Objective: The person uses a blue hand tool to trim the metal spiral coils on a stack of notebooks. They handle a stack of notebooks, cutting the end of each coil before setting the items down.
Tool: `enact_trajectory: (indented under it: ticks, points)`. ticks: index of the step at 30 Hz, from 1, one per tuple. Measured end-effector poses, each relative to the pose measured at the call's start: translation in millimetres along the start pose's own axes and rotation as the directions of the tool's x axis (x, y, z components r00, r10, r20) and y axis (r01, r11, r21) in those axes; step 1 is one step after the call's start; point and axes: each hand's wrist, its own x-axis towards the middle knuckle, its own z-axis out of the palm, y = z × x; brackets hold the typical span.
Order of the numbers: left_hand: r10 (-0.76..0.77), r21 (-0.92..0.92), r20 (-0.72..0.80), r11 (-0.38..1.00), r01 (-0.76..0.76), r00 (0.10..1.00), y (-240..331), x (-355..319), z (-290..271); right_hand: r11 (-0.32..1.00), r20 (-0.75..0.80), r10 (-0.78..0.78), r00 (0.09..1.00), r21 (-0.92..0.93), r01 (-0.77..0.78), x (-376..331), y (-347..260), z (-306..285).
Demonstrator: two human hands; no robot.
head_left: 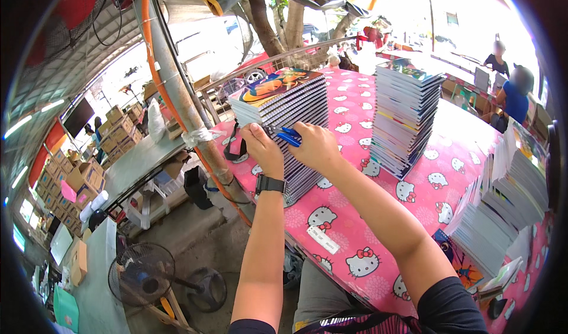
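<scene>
Stack in hand: both hands are at the tall stack of notebooks at the near-left end of the counter, the one with the orange and blue cover on top.
Progress, as I judge it: mid-job. This stack stands squared and full, yet nothing that shows ties it; whether a band runs round it I cannot tell.
Done so far: a second tall notebook stack stands well apart to the right, and more piles lean along the right edge of the counter, so plenty has been piled up.
Left to do: whatever the blue tool is for on this stack looks unfinished, and the leaning piles on the right look unsorted.
Left hand: grip pressed against the front edge of the stack about a third of the way down, fingers curled in and pinching at the notebook spines; a dark watch sits on the wrist.
Right hand: grip closed round the blue handles of scissors, or a tool very like them, with the tip pointing left toward the other hand.
Contact: the two hands are just beside each other, and the blue tool bridges the gap between them.
Counter: pink patterned cloth, with a small white label lying flat nearer the person.
</scene>
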Motion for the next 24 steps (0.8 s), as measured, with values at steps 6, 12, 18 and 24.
enact_trajectory:
  ticks: [6,12,18,24]
  points:
    - [0.044,0.06,-0.026,0.997,-0.042,0.999,-5,-2,4,1.0,-0.093,-0.012,0.996,-0.023,0.01,-7,10,4]
    - [0.07,0.089,-0.035,0.994,-0.067,0.997,-9,0,3,0.991,-0.172,-0.026,0.985,-0.136,0.002,-14,5,7]
    - [0.055,0.102,-0.03,0.994,-0.051,0.998,-5,-1,1,0.993,-0.172,-0.039,0.984,-0.117,0.019,-13,9,10]
    - [0.086,0.117,-0.011,0.99,-0.084,0.996,-11,0,1,0.999,-0.059,-0.013,0.998,0.037,0.015,-8,15,10]
